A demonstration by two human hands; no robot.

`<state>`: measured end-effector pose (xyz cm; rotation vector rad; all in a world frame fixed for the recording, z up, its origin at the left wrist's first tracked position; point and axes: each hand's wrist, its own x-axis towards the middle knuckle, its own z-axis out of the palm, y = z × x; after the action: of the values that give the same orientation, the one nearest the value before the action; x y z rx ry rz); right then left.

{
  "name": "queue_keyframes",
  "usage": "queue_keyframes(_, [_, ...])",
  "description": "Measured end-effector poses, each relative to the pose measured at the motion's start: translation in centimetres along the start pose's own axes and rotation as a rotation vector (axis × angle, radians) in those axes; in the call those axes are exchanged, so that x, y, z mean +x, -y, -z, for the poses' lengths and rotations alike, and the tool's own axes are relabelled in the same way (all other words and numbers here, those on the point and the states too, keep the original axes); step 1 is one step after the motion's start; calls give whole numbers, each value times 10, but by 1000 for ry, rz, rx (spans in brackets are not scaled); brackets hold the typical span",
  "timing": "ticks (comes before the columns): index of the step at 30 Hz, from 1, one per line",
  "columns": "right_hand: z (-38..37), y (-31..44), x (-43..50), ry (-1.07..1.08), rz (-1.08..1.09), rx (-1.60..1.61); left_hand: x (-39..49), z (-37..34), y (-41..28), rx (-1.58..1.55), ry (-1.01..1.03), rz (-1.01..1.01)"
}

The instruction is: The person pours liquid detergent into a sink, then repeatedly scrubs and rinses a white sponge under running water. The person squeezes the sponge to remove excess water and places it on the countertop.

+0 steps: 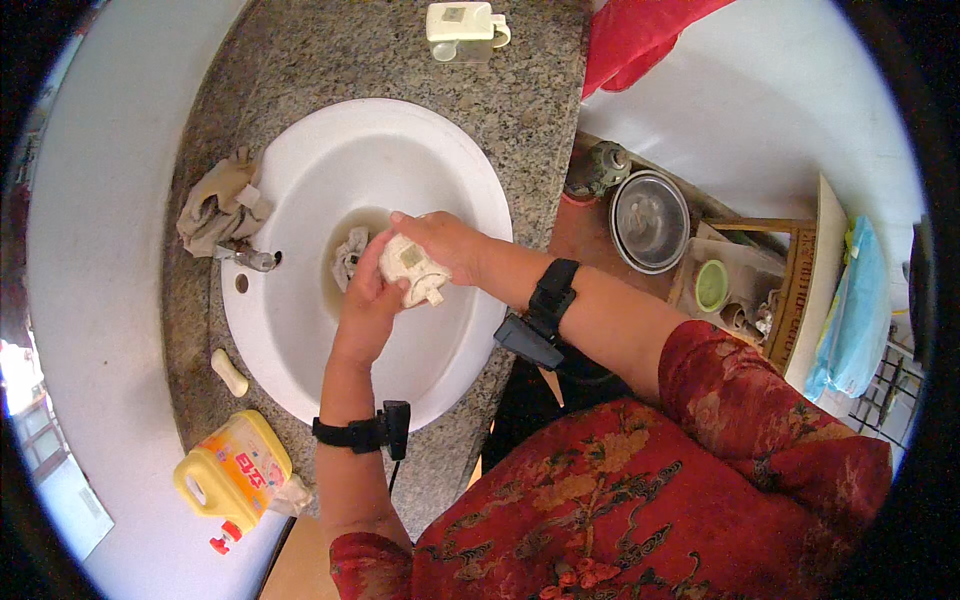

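Both my hands are around a small cream plastic container (411, 259) with a square label patch, held over the white washbasin (457, 187). My left hand (371, 289) grips it from the left and below. My right hand (448, 238) holds its upper right side. A curved handle-like part points toward me. Just left of my fingers, a crumpled light cloth (349, 259) lies in cloudy water at the basin's bottom, partly hidden by my left hand. The metal faucet (251, 257) is at the basin's left rim.
A brown-grey rag (221, 206) lies beside the faucet. A soap bar (229, 373) and a yellow detergent jug (236, 469) are on the granite counter (330, 60). A similar lidded container (463, 34) stands at the far end. Metal bowls (650, 221) sit lower right, beside a wooden crate (799, 300).
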<state>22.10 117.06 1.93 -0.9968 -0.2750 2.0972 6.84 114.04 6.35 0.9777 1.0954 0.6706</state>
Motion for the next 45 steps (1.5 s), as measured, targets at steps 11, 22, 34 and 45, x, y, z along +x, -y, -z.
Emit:
queue_keyframes(11, [3,-10,12,-122,142,-25,14,-11,18,604,-360,-117])
queue_keyframes(22, [-17,1,-7,-378,317,-199,19,-38,10,102,-319,-100])
queue_keyframes(34, [-38,25,-23,-397,375,57,9,-33,-19,-217,-339,-45])
queue_keyframes(45, [-52,34,-33,-310,399,-49,-8,-53,-28,-76,-302,-371])
